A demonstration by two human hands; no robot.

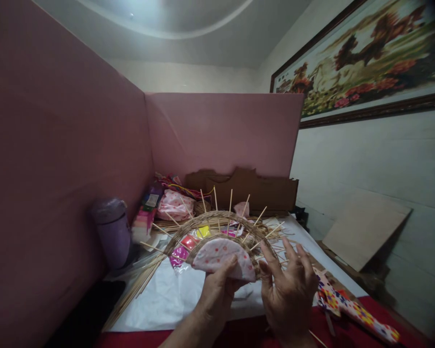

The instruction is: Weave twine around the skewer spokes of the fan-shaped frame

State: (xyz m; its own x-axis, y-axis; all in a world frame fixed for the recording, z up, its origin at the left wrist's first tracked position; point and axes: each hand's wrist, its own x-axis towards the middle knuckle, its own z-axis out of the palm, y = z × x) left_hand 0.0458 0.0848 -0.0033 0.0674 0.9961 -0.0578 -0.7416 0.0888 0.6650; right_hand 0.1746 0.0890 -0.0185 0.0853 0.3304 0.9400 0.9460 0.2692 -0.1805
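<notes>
My left hand [219, 285] grips a half-round woven fan by its lower middle, the thumb pressed on the front. The fan's centre is a white cloth half-circle [217, 256] with small red dots. Thin sticks [231, 208] radiate from it, and an outer band of brown twine [192, 223] is woven across them. My right hand [288, 280] is at the fan's right end, fingers spread, with the index fingertip close to the twine band. Whether that fingertip touches the band, I cannot tell.
Loose sticks [137, 290] lie along the left of the white sheet [163, 299]. Coloured packets [179, 256] show behind the fan. A purple bottle [112, 234] stands left, near pink-dotted cloth [176, 204]. Flowered fabric [351, 307] lies right. Cardboard [239, 191] leans at the back.
</notes>
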